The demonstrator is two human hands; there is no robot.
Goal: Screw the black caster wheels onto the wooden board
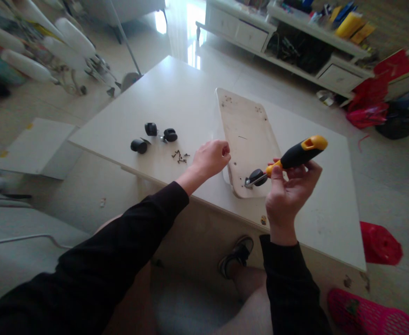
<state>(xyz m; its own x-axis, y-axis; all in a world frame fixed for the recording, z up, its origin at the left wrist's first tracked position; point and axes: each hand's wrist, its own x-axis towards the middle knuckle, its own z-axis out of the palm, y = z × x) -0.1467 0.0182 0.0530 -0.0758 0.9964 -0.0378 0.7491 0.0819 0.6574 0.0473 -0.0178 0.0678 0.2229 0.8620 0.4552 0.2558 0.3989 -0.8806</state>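
My right hand grips a yellow-and-black screwdriver, its shaft slanting down to the metal plate of a black caster. That caster sits at the near corner of a pale board with rounded corners and small holes. My left hand is closed beside the board's left edge, fingers curled; whatever they may hold is hidden. Left of it lies a small pile of dark screws. Three loose black casters rest farther left on the white table.
Beyond the table is a low white cabinet with things on top. A pink mesh basket and a red stool stand at the lower right. A white box lies on the floor at left. Bags sit at the right.
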